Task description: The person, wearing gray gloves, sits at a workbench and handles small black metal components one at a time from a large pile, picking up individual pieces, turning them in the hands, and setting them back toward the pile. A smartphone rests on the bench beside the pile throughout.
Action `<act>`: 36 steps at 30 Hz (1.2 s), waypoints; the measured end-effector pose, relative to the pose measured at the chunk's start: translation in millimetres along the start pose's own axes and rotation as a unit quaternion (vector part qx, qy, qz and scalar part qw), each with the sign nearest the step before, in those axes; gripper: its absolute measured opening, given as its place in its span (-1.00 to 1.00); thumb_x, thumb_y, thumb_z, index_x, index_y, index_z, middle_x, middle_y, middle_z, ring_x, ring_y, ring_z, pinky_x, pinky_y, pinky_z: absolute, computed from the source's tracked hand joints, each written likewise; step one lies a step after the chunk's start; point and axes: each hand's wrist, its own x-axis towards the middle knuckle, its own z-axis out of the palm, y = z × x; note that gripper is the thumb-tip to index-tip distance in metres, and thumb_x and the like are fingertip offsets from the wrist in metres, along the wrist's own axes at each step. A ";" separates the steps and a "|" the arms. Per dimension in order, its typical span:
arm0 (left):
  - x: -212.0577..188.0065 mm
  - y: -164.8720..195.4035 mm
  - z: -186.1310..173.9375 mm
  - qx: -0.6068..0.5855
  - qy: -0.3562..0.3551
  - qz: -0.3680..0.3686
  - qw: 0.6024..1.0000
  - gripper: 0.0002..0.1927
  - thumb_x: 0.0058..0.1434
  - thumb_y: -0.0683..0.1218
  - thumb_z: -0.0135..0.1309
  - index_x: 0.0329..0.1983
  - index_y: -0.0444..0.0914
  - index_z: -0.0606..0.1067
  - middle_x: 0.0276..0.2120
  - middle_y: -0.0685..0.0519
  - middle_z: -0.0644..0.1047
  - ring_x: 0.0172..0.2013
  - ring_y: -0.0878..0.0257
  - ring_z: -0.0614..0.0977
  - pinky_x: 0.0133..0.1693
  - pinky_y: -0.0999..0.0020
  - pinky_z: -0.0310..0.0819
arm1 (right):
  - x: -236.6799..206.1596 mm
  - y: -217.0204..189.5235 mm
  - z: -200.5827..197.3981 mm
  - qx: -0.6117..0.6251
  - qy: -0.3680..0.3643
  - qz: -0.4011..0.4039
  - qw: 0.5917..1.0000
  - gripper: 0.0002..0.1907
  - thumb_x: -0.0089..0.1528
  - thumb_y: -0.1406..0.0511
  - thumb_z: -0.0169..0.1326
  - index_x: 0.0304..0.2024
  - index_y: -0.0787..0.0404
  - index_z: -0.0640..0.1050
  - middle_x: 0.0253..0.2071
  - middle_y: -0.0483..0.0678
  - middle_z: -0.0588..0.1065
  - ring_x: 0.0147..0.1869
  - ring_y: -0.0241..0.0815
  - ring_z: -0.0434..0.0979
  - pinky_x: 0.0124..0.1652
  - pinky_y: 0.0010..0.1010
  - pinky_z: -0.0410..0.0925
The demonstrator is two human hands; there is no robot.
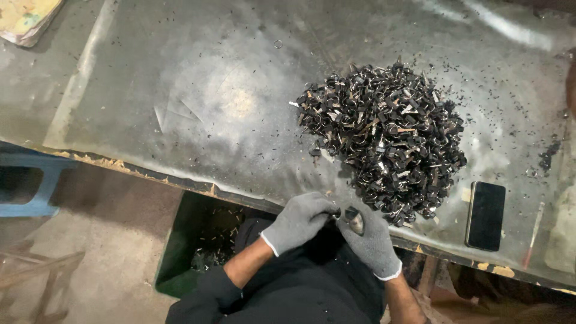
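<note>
- You had a small dark metal piece [354, 219] pinched between both gloved hands, right at the near edge of the worktop [180, 90], just in front of your body.
- Your left hand [298, 221], in a grey knit glove, had its grip closed on the left end of the piece, fingers curled tight around it.
- Your right hand [372, 240], gloved the same way, had its grip closed on the same piece from the other side, the piece's rounded end showing above the fingers.
- Both hands touched each other at the piece and hung over the worktop's lip, partly above the gap below.
- Just beyond your right hand lay a big heap of small black metal clips [384, 138], its nearest clips almost touching your knuckles.
- To the right of the heap, near the front edge, a dark phone [486, 215] lay flat, well clear of your hands.
- Left of the heap the grey sheet-metal surface stretched open and bare but for fine black crumbs and one small ring [278, 43] far back.
- The front edge was ragged and chipped, running at a slant from left down to right.
- Under that edge, beside your left forearm, a green bin [192, 246] held scattered bits.
- A blue stool [33, 186] stood at the far left, below the worktop.
</note>
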 end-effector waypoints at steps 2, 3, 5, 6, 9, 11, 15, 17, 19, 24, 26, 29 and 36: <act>-0.2 9.8 -4.6 0.264 0.014 0.092 0.960 -0.81 0.14 -0.19 0.12 -0.17 -0.23 0.60 -0.28 -0.03 0.61 -0.20 0.04 0.65 -0.14 0.13 0.52 | 4.8 -7.7 1.8 0.043 0.051 0.160 0.985 -0.67 0.13 0.29 0.27 -0.08 0.27 0.57 -0.24 0.04 0.63 -0.18 -0.14 0.64 -0.10 -0.27 0.45; 0.9 12.4 -8.4 0.275 0.015 0.060 0.959 -0.85 0.15 -0.17 0.12 -0.22 -0.22 0.59 -0.31 -0.03 0.59 -0.23 0.04 0.64 -0.17 0.12 0.51 | 6.2 -10.7 2.3 0.064 0.074 0.239 0.966 -0.71 0.17 0.28 0.26 -0.11 0.25 0.56 -0.27 0.02 0.64 -0.21 -0.14 0.67 -0.09 -0.27 0.49; 2.5 16.8 -13.7 0.295 0.017 -0.002 0.955 -0.92 0.16 -0.13 0.13 -0.30 -0.20 0.58 -0.36 -0.03 0.56 -0.28 0.04 0.63 -0.25 0.10 0.50 | 8.2 -15.1 3.4 0.085 0.051 0.237 0.967 -0.72 0.17 0.30 0.23 -0.08 0.21 0.57 -0.24 -0.04 0.66 -0.21 -0.13 0.69 -0.11 -0.28 0.50; 3.4 18.4 -15.0 0.297 0.027 -0.012 0.954 -0.90 0.17 -0.15 0.12 -0.25 -0.19 0.59 -0.36 -0.03 0.57 -0.27 0.04 0.63 -0.23 0.09 0.50 | 9.7 -16.3 3.8 0.096 0.040 0.233 0.967 -0.72 0.16 0.30 0.21 -0.06 0.19 0.58 -0.22 -0.07 0.68 -0.21 -0.12 0.70 -0.12 -0.28 0.51; 1.4 25.1 -13.3 0.261 0.022 -0.024 0.965 -0.83 0.14 -0.19 0.12 -0.19 -0.21 0.60 -0.34 -0.04 0.58 -0.24 0.01 0.64 -0.18 0.07 0.51 | 15.0 -17.4 4.3 0.047 -0.041 -0.023 0.998 -0.45 0.01 0.41 0.25 0.10 0.28 0.55 -0.14 0.10 0.60 -0.08 0.00 0.61 -0.10 -0.26 0.44; 1.7 27.0 -12.8 0.174 -0.016 -0.002 0.985 -0.83 0.04 -0.18 0.15 -0.27 -0.26 0.56 -0.30 -0.08 0.58 -0.20 -0.06 0.64 -0.14 0.05 0.52 | 19.5 -16.1 1.5 0.090 -0.091 -0.020 0.992 -0.53 0.04 0.40 0.27 0.02 0.25 0.55 -0.20 0.05 0.62 -0.14 -0.03 0.65 -0.12 -0.31 0.47; 6.4 25.0 -18.2 0.020 0.011 0.043 0.999 -0.81 0.14 -0.20 0.13 -0.16 -0.28 0.54 -0.18 -0.11 0.60 -0.07 -0.09 0.65 0.04 0.08 0.54 | 20.8 -11.2 -4.1 0.107 -0.078 -0.003 0.991 -0.51 0.05 0.36 0.31 0.04 0.23 0.55 -0.23 -0.01 0.65 -0.20 -0.10 0.71 -0.19 -0.38 0.49; 9.5 24.0 -20.5 -0.065 -0.022 -0.043 0.997 -0.83 0.20 -0.20 0.12 -0.14 -0.31 0.55 -0.19 -0.12 0.60 -0.11 -0.04 0.68 -0.02 0.14 0.56 | 15.4 -7.9 -1.0 0.165 -0.077 0.125 0.975 -0.61 0.09 0.36 0.28 -0.01 0.22 0.59 -0.31 0.00 0.66 -0.31 -0.10 0.68 -0.27 -0.35 0.50; 10.4 26.6 -18.1 -0.009 -0.009 -0.036 0.999 -0.82 0.19 -0.20 0.12 -0.14 -0.30 0.56 -0.20 -0.13 0.60 -0.10 -0.05 0.66 -0.01 0.14 0.53 | 8.1 -3.9 7.5 0.146 -0.026 0.174 0.974 -0.71 0.13 0.37 0.26 -0.08 0.24 0.61 -0.37 -0.01 0.65 -0.37 -0.13 0.66 -0.31 -0.34 0.49; 7.3 34.8 -10.9 -0.126 0.039 -0.112 0.985 -0.79 0.22 -0.20 0.08 -0.09 -0.32 0.56 -0.17 -0.11 0.62 -0.12 0.00 0.68 -0.04 0.18 0.56 | -0.3 4.9 34.3 -0.006 0.113 -0.043 0.993 -0.60 0.06 0.49 0.15 -0.02 0.27 0.59 -0.22 0.04 0.61 -0.16 -0.13 0.62 -0.19 -0.32 0.47; 7.7 30.7 -16.0 -0.014 0.076 -0.076 0.994 -0.75 0.24 -0.22 0.04 -0.04 -0.31 0.58 -0.14 -0.12 0.60 -0.09 -0.02 0.65 -0.02 0.18 0.51 | 0.9 6.2 33.8 0.213 0.074 0.137 0.964 -0.75 0.14 0.46 0.21 -0.11 0.29 0.56 -0.25 -0.02 0.61 -0.29 -0.22 0.61 -0.29 -0.35 0.49; 9.0 18.7 -28.8 -0.062 -0.035 0.016 0.997 -0.76 0.16 -0.27 -0.01 -0.17 -0.28 0.62 -0.16 -0.05 0.66 0.00 -0.02 0.65 0.10 0.16 0.51 | 5.8 4.4 21.0 0.290 -0.001 0.067 0.955 -0.74 0.14 0.44 0.21 -0.11 0.30 0.53 -0.03 -0.03 0.57 -0.16 -0.24 0.58 -0.20 -0.37 0.48; -1.1 21.8 -13.8 -0.002 -0.015 -0.029 0.999 -0.78 0.07 -0.28 0.08 -0.22 -0.25 0.61 -0.17 -0.05 0.61 -0.04 0.01 0.64 0.03 0.15 0.54 | 20.1 -10.5 1.5 0.285 -0.230 0.278 0.888 -0.63 0.09 0.36 0.33 -0.06 0.30 0.57 -0.35 -0.02 0.56 -0.47 -0.21 0.48 -0.46 -0.34 0.37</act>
